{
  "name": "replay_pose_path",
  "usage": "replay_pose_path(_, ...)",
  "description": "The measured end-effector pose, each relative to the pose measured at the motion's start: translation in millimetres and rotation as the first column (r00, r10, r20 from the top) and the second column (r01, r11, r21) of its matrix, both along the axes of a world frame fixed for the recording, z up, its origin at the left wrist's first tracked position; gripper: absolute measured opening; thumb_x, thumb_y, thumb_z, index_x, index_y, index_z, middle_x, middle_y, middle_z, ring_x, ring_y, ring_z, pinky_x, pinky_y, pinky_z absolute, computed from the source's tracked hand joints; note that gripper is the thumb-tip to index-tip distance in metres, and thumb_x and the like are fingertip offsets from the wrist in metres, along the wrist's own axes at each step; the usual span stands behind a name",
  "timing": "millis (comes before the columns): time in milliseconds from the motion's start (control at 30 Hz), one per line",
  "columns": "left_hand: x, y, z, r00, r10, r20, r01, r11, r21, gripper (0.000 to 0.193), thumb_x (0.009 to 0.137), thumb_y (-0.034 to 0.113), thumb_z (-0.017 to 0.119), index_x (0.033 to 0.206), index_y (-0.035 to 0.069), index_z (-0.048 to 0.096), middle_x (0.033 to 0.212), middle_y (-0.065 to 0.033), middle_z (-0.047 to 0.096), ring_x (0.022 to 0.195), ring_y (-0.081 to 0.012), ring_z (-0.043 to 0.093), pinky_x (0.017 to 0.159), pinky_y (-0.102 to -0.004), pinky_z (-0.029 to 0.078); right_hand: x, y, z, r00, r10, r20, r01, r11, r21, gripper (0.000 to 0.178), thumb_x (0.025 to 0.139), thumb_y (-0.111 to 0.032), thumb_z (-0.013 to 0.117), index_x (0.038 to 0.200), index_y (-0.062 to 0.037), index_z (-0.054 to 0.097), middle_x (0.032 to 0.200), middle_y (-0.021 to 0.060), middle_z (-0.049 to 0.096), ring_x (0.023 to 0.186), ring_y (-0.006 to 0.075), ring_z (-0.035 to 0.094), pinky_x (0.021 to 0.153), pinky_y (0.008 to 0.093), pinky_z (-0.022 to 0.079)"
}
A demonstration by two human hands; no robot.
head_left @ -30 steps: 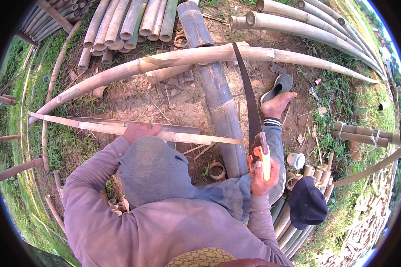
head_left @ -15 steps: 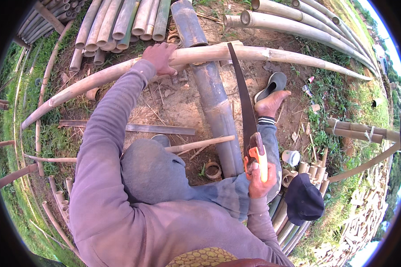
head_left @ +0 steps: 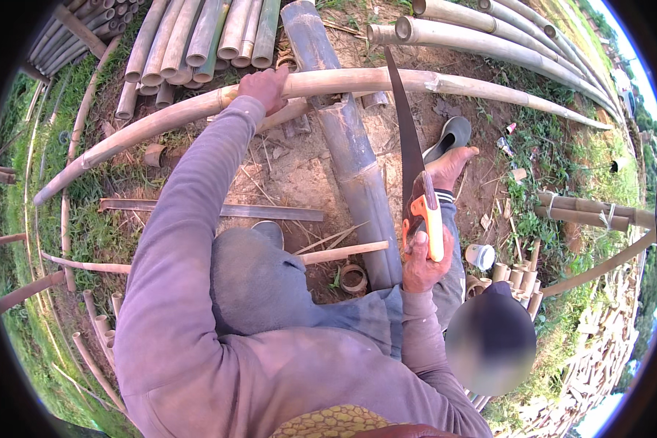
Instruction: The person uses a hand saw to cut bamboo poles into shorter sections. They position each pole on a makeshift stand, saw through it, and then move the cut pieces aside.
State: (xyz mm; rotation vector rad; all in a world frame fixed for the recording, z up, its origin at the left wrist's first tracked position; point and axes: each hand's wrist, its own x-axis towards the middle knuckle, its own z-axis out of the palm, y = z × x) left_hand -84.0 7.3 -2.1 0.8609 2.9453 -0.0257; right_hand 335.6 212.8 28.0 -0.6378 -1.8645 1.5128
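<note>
My left hand (head_left: 264, 89) is closed over a long pale bamboo pole (head_left: 171, 117), which runs crosswise ahead of me. The pole rests across a thick dark bamboo log (head_left: 343, 142) that points away from me. My right hand (head_left: 427, 264) grips the orange handle of a handsaw (head_left: 410, 150), thumb along its near side. The saw's long dark blade points away and crosses over the pole to the right of the log, its tip past the pole. Whether the teeth touch the pole, I cannot tell. Another bamboo piece (head_left: 288, 114) lies partly hidden under the pole by my left hand.
Cut bamboo poles (head_left: 197, 44) are stacked far left, more (head_left: 474, 47) far right. A flat strip (head_left: 212, 210) and a thin stick (head_left: 343, 252) lie nearer. A person in a dark cap (head_left: 493, 321) is close on my right, beside a white cup (head_left: 480, 255) and short bamboo pieces.
My right hand and the saw have moved away from me, so the tip now reaches past the pole. My left hand has shifted slightly right and its thumb has drawn in.
</note>
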Motion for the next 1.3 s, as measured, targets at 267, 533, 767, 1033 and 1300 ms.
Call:
replay_pose_path(267, -16.3, -0.9, 25.2, 0.966, 0.002, 0.259, 0.009, 0.999, -0.042, 0.063, 0.077, 0.033, 0.078, 0.133, 0.013, 0.057, 0.117, -0.0196, 0.075, 0.113, -0.0409, 0.071, 0.097, -0.0519, 0.056, -35.8, 1.9, -35.5, 0.997, 0.027, -0.071, -0.005, 0.957, 0.289, 0.041, 0.105, -0.025, 0.072, 0.129, 0.0068, 0.060, 0.105, 0.0073, 0.063, 0.076, 0.0085, 0.057, 0.064, 0.0236, 0.048)
replay_pose_path(533, -16.5, -2.1, 20.4, 0.971, 0.011, 0.239, 0.001, 0.999, -0.048, 0.065, 0.077, 0.033, 0.078, 0.136, 0.013, 0.057, 0.117, -0.0187, 0.075, 0.111, -0.0393, 0.072, 0.097, -0.0507, 0.056, -36.8, 3.5, -41.3, 0.999, 0.041, -0.016, -0.035, 0.964, 0.264, 0.036, 0.104, -0.018, 0.071, 0.128, 0.0068, 0.062, 0.115, 0.0123, 0.065, 0.090, 0.0152, 0.063, 0.077, 0.0295, 0.052)
replay_pose_path(767, -15.6, -0.3, 23.6, 0.968, 0.012, 0.251, 0.003, 0.998, -0.059, 0.061, 0.078, 0.033, 0.077, 0.132, 0.013, 0.057, 0.116, -0.0182, 0.076, 0.110, -0.0392, 0.072, 0.096, -0.0505, 0.057, -32.9, 5.3, -43.7, 0.999, 0.038, 0.006, -0.038, 0.953, 0.302, 0.035, 0.105, -0.017, 0.069, 0.130, 0.0073, 0.061, 0.115, 0.0121, 0.063, 0.084, 0.0122, 0.061, 0.065, 0.0255, 0.051)
replay_pose_path(1033, -16.3, -1.0, 20.1, 0.970, 0.022, 0.240, -0.007, 0.998, -0.064, 0.059, 0.079, 0.033, 0.077, 0.131, 0.014, 0.058, 0.115, -0.0177, 0.076, 0.111, -0.0387, 0.072, 0.096, -0.0504, 0.056, -44.8, 7.8, -34.6, 0.998, 0.065, -0.024, -0.048, 0.897, 0.440, 0.032, 0.105, -0.017, 0.069, 0.124, 0.0072, 0.064, 0.109, 0.0111, 0.064, 0.083, 0.0127, 0.063, 0.062, 0.0249, 0.050)
replay_pose_path(1300, -14.5, 1.8, 23.3, 0.974, 0.022, 0.223, -0.006, 0.997, -0.072, 0.060, 0.078, 0.032, 0.077, 0.131, 0.014, 0.058, 0.117, -0.0176, 0.076, 0.112, -0.0389, 0.072, 0.096, -0.0502, 0.057, -45.2, 11.0, -43.5, 0.998, 0.060, 0.012, -0.061, 0.935, 0.351, 0.027, 0.104, -0.018, 0.072, 0.118, 0.0042, 0.064, 0.099, 0.0063, 0.064, 0.064, 0.0081, 0.057, 0.056, 0.0245, 0.047)
